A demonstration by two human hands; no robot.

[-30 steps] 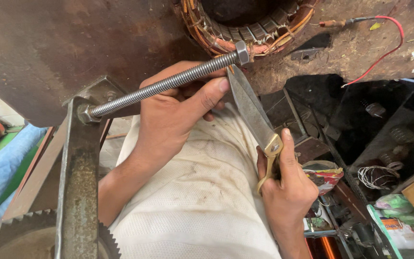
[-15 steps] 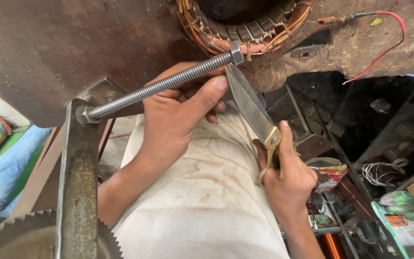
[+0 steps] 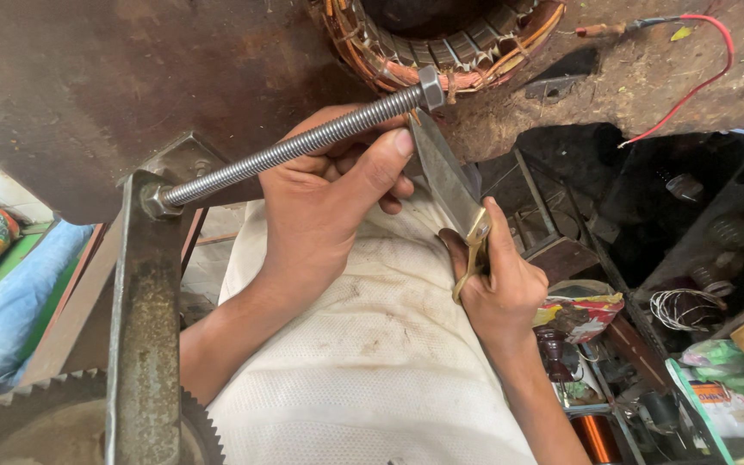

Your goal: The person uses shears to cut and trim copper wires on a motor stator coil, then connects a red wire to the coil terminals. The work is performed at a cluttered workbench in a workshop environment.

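While the left hand (image 3: pixel 320 207) curls shut around the threaded rod (image 3: pixel 294 148), the right hand (image 3: pixel 497 280) clamps a brass-handled knife (image 3: pixel 449 185), tip at the copper-wound stator (image 3: pixel 441 39) on the table (image 3: pixel 88 77). Windings appear mostly intact; cutting barely begun.

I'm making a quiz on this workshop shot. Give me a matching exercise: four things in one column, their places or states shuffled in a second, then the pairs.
1. knife
2. threaded rod
3. red wire
4. copper spool

a. lies on the bench, top right
b. gripped by the right hand
c. stands low down, bottom right
d. under the left hand thumb

Pairs: 1-b, 2-d, 3-a, 4-c
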